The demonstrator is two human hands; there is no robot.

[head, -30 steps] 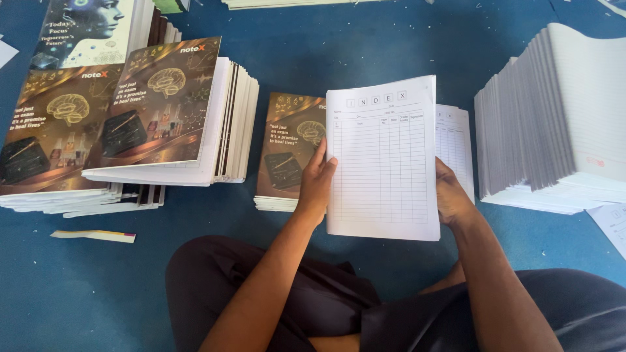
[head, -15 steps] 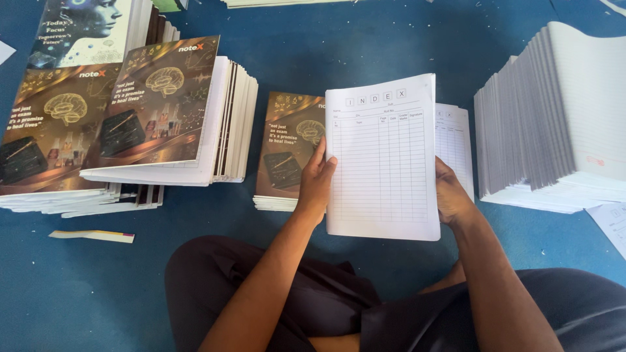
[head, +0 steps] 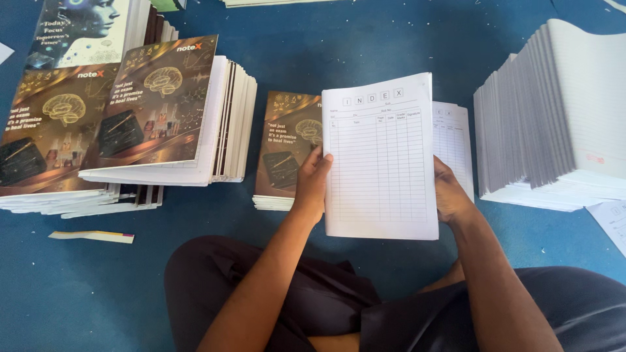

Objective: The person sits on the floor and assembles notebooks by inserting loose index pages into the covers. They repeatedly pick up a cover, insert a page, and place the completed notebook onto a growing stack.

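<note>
I hold a white block of ruled pages (head: 381, 160), its top sheet a printed table, upright in front of me with both hands. My left hand (head: 313, 182) grips its left edge, thumb on the front. Gripping the right edge from behind is my right hand (head: 450, 195). Just behind the block, on the blue floor, lies a short stack with a dark brown brain-picture cover (head: 287, 150) on its left half and a white table page (head: 456, 146) on its right.
A tall leaning pile of brown-covered notebooks (head: 163, 111) stands at the left, with more covers (head: 45, 130) beside it. A big stack of white page blocks (head: 554, 124) stands at the right. A paper strip (head: 91, 236) lies on the blue floor (head: 365, 45). My legs are crossed below.
</note>
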